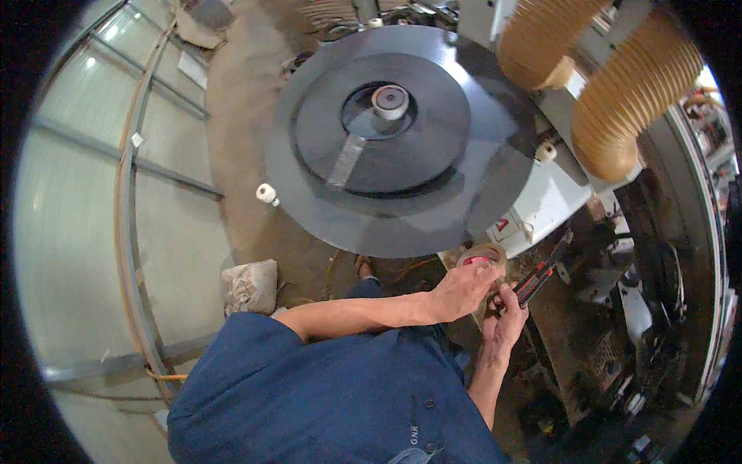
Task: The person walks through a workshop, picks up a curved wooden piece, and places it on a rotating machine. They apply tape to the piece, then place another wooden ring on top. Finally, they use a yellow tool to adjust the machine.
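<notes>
Head view shows a shiny translucent strip (346, 161) already across the dark round coil (440, 124), your left grip (466, 292) holding a tan tape roll (481, 251), your right grip (506, 319) a red-and-black tool (535, 284), what remains unclear.

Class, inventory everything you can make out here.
disc: one, grey, upper centre
coiled roll: one, black, on disc
hub: one, pale, inside coiled roll
ribbed hoses: two, tan, upper right
rollers: three visible, white, around disc
bag: one, whitish, left floor
tape roll: one, tan and red, right of centre
tool: one, red-and-black, beside tape roll
wall panels: several, pale green, left
clutter: uncountable, mostly dark, right
shirt: one, dark blue, bottom
left hand: one, bare, at tape roll
right hand: one, bare, at tool
</notes>
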Motion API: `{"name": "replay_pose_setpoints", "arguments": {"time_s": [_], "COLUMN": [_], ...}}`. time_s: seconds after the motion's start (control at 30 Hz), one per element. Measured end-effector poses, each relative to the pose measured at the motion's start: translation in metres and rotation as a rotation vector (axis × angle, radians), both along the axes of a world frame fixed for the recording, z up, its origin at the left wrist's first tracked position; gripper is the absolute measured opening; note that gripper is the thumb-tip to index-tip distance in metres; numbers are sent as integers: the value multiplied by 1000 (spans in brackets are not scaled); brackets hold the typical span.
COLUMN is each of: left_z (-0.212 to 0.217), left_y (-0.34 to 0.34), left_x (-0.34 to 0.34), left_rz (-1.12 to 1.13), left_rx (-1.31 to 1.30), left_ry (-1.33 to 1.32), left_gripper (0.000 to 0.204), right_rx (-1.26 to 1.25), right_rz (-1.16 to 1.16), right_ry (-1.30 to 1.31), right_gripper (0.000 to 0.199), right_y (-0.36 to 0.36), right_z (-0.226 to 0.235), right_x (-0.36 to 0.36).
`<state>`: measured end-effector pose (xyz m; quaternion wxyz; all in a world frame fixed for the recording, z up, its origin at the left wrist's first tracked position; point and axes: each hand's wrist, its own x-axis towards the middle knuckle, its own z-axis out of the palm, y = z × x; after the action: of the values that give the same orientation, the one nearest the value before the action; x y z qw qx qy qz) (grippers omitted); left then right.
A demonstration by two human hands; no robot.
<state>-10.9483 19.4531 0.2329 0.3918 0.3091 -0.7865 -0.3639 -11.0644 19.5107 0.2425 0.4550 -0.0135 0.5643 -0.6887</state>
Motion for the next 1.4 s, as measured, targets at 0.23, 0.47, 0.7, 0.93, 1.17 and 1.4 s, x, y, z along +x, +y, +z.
{"name": "replay_pose_setpoints", "arguments": {"time_s": [0.23,0.47,0.7,0.93,1.17,1.4], "left_z": [-27,-54,-116,-117,-197,-32], "left_y": [2,-9,-9,-22,-11,-1], "left_x": [-33,-74,-148,-190,-161,-3], "left_rz": [-238,-470,-589,-311,-171,-255], "left_rx": [-51,101,284,706,784,867], "left_ry": [-81,-198,-142,-103,-392,152], "left_gripper": [34,15,10,26,48,31], "right_rx": [-12,213,239,446,499,174], "right_rz": [-185,-221,-266,-340,-108,467], "right_ry": [-147,177,373,462,436,981], "right_gripper": [15,8,24,14,15,22], "right_y": [29,48,64,120,111,39], "right_z": [-25,-36,-51,-39,-36,-61], "right_x": [-35,-46,-53,-53,-38,13]}}
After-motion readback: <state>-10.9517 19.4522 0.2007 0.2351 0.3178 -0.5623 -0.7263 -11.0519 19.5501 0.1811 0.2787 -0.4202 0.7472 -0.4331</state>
